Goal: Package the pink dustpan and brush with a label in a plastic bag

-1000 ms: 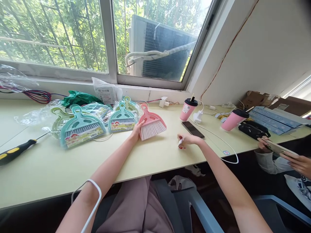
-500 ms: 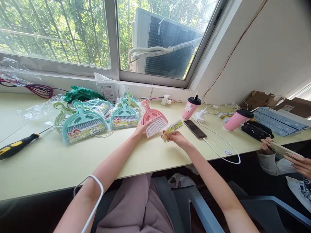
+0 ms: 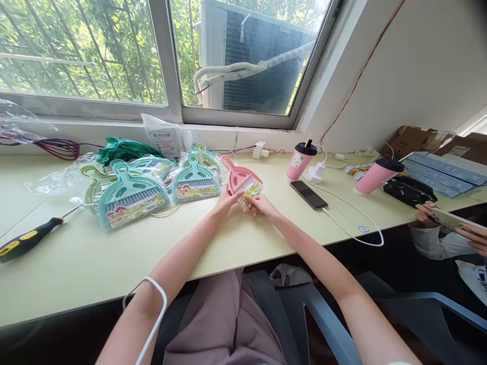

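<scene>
Left hand (image 3: pixel 225 199) grips the near left side of a pink dustpan (image 3: pixel 236 175), which stands between the two hands with its handle pointing away. Right hand (image 3: pixel 261 204) pinches a printed card (image 3: pixel 251 189) over the front of the bristles. Just left of the left hand is a wrapped blue dustpan (image 3: pixel 194 178) with a card across its brush; a second blue set (image 3: pixel 131 190) lies farther left, and beyond it a screwdriver (image 3: pixel 32 237). Right of the right hand lies a phone (image 3: pixel 307 194) with a white cable (image 3: pixel 352 230) plugged in. Beyond the phone stands a pink cup (image 3: pixel 300 163); a second cup (image 3: pixel 376 177) is farther right.
</scene>
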### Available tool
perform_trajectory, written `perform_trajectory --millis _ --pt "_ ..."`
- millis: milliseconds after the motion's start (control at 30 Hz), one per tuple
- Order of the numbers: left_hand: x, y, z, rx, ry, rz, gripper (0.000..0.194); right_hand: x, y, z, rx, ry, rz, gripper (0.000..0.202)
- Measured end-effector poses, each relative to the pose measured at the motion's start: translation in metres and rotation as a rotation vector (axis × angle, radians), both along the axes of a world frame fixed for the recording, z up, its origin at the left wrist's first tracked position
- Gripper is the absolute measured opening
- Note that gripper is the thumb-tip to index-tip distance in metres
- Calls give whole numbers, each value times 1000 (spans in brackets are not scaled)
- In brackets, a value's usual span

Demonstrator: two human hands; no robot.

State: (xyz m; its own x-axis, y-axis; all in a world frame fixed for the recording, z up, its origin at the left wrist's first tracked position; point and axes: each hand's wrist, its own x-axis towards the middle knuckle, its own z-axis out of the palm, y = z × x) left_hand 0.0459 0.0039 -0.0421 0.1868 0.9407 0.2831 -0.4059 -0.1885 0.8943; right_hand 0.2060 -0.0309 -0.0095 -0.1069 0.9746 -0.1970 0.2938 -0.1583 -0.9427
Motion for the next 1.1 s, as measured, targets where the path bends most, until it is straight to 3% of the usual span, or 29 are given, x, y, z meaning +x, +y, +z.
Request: perform_trajectory --millis 200,400,667,833,967,1100 --pt "-1 -5 4 8 39 -79 82 5 3 1 14 -55 46 61" --pt "-3 -9 11 6 59 -42 77 6 2 -8 59 -45 23 62" --pt "-8 -11 19 -44 51 -49 79 17 -3 -9 234 197 -287 58" --pt "-8 -5 14 -45 35 -78 86 25 -2 -5 201 220 -325 63" --pt "-8 -5 13 -11 27 -112 82 31 -4 -1 377 -25 -288 64" --pt "-9 -4 12 1 25 -156 78 34 -10 7 546 -552 -103 54"
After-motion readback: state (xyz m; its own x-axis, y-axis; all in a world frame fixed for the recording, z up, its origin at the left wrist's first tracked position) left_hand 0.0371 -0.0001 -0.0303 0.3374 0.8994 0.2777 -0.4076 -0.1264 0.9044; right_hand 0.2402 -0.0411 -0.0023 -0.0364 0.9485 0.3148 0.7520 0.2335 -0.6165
